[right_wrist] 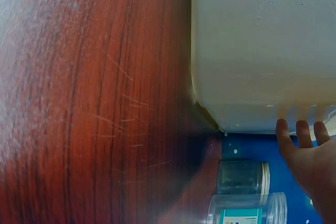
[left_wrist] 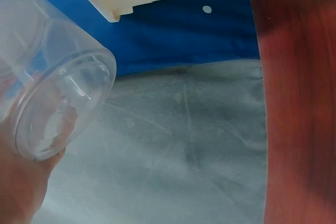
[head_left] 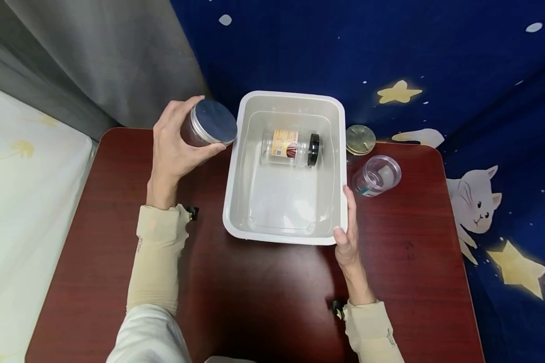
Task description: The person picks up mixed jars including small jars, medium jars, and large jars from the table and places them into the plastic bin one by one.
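Observation:
My left hand [head_left: 173, 138] grips a clear plastic jar with a silver lid [head_left: 214, 121], raised beside the bin's left rim. In the left wrist view the see-through base of this jar [left_wrist: 68, 103] faces the camera. A white plastic bin [head_left: 283, 239] stands on the table, and inside it a clear jar with a black lid and a yellow label [head_left: 283, 146] lies on its side. My right hand [head_left: 348, 237] holds the bin at its near right corner, thumb over the rim. Its fingertips [right_wrist: 282, 125] touch the outer wall in the right wrist view.
Right of the bin stand an open clear jar [head_left: 377, 175] with a teal label and a jar with a gold-toned lid [head_left: 361, 139]. The dark red table [head_left: 409, 262] ends at a blue curtain [head_left: 300, 45] behind and a grey curtain [head_left: 131, 55] at the back left.

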### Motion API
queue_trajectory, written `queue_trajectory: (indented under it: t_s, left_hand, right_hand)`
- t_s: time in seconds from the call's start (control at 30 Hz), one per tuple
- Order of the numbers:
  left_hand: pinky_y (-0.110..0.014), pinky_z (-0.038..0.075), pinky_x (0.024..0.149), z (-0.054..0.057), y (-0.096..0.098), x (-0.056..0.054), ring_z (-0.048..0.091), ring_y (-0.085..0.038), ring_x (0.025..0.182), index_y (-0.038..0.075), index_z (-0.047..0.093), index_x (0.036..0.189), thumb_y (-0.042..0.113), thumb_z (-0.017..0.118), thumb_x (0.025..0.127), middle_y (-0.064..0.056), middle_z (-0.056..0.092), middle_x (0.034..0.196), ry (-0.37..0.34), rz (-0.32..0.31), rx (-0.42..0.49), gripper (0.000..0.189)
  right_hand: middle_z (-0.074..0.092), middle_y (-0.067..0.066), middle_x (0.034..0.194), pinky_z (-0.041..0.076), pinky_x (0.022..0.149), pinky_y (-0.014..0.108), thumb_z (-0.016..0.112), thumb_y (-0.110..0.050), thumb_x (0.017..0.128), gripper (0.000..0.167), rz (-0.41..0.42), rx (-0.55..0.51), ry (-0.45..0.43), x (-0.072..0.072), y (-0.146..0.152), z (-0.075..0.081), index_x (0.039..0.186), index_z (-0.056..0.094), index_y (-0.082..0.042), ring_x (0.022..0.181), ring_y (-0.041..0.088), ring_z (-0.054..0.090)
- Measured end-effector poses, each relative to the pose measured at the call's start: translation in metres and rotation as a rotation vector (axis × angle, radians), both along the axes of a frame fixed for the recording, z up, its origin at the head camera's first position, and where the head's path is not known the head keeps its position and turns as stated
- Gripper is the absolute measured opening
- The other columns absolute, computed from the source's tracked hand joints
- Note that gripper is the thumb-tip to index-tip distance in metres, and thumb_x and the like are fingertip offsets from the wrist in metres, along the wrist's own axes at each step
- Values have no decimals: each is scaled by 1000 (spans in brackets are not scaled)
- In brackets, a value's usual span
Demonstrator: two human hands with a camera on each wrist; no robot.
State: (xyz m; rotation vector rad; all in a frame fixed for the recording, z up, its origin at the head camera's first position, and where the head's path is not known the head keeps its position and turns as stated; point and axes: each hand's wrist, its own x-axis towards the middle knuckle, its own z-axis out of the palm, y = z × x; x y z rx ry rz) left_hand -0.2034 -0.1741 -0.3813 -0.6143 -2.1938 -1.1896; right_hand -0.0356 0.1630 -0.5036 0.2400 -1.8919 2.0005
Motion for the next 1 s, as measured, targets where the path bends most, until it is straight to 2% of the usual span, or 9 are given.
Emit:
queue_trajectory:
  t_s: [0.27, 0.5, 0.8, 1.0]
  left_hand:
    - [-31, 47, 88, -2, 0, -7, 60, -19, 101, 21, 65, 132, 45, 96, 54, -7, 66, 109, 31, 18, -111, 88]
    - [-34, 47, 88, 6, 10, -4, 60, -18, 102, 19, 65, 130, 55, 91, 57, -4, 65, 108, 38, 2, -180, 85]
    - [-34, 47, 89, 8, 14, -4, 59, -17, 103, 17, 64, 129, 53, 90, 58, -4, 65, 109, 30, -7, -191, 84]
    - [-35, 48, 88, 13, 26, -7, 59, -17, 103, 15, 64, 128, 57, 89, 58, -4, 65, 109, 39, -53, -203, 85]
  right_hand:
    - [40, 18, 150, 30, 108, 35, 56, -46, 86, 86, -13, 13, -3, 1, 1, -2, 155, 27, -4, 130, 28, 41]
    - [39, 18, 151, 29, 109, 35, 56, -48, 86, 86, -5, 5, -4, 1, 0, -3, 155, 27, -4, 130, 29, 40]
    - [39, 17, 151, 29, 108, 35, 57, -49, 86, 88, 0, -6, 0, 0, -1, -2, 155, 27, -4, 130, 28, 41]
    - [40, 18, 149, 29, 108, 35, 56, -49, 87, 88, 0, -6, 7, -2, -1, 0, 155, 26, -3, 129, 29, 41]
